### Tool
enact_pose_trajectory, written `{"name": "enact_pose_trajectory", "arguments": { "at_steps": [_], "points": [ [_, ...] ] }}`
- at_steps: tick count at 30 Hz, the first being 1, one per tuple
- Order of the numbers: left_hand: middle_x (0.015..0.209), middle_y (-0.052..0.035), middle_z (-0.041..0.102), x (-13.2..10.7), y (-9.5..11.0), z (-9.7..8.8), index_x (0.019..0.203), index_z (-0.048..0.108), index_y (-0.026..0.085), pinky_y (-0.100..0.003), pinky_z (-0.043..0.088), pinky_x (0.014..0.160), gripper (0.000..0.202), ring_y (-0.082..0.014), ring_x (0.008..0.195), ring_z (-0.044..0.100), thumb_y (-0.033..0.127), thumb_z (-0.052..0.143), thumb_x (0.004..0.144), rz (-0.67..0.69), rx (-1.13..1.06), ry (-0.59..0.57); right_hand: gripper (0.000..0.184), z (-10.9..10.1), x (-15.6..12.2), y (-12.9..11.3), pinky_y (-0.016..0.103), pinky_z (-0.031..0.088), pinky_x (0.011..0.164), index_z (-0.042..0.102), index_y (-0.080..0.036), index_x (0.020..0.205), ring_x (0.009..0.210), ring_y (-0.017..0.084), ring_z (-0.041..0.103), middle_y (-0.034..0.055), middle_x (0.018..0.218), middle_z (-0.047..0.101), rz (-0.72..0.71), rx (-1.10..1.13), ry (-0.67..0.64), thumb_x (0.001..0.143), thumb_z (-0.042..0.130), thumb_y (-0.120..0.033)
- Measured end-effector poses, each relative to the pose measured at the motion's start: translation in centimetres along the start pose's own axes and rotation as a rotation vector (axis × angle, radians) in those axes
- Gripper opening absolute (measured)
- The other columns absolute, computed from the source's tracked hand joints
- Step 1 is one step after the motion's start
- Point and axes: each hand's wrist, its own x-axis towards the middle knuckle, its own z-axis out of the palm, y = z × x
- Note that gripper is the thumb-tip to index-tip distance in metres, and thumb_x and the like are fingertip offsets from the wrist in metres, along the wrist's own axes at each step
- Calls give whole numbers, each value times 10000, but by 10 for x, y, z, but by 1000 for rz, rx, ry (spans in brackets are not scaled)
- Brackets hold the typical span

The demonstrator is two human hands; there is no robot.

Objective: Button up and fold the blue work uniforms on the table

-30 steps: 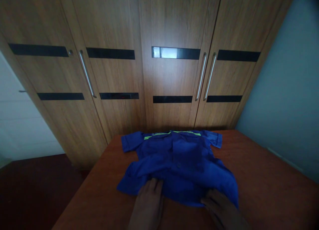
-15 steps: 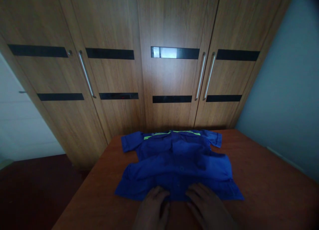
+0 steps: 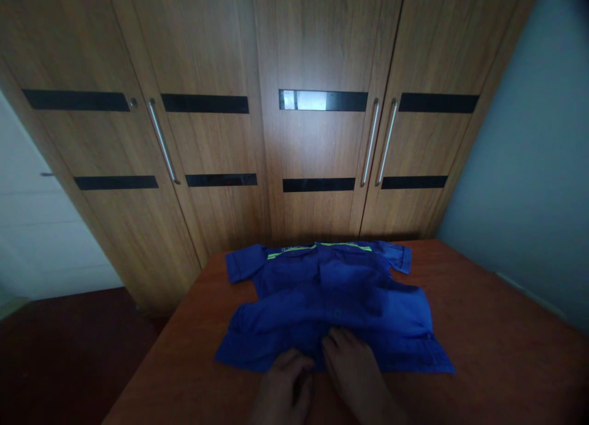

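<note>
A blue short-sleeved shirt [image 3: 331, 302] with a thin yellow-green stripe near its far edge lies spread on the brown table [image 3: 497, 345]. My left hand [image 3: 283, 391] rests at the shirt's near hem, fingers curled loosely on the cloth edge. My right hand [image 3: 354, 370] lies just beside it, fingers stretched flat on the fabric near the middle of the hem. The two hands nearly touch. Dim light hides the finer detail of the fingers.
A wooden wardrobe [image 3: 294, 137] with long metal handles [image 3: 370, 143] and black strips stands right behind the table. A grey-blue wall [image 3: 538, 167] runs along the right. Dark red floor [image 3: 69, 351] lies to the left.
My right hand has slid left along the hem from the shirt's right corner to its middle, beside my left hand. The lower part of the shirt now lies flatter and wider.
</note>
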Motion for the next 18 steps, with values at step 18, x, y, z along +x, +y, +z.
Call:
{"name": "enact_pose_trajectory", "arguments": {
  "at_steps": [18],
  "points": [
    [1024,-78,673,-11,-2,3,988,675,220,-320,477,878,287,-207,965,620,137,452,828,17,-27,90,322,-5,-6,16,269,467,747,651,-213,899,901,186,618,20,941,653,-57,110,-60,797,459,25]
  ]
}}
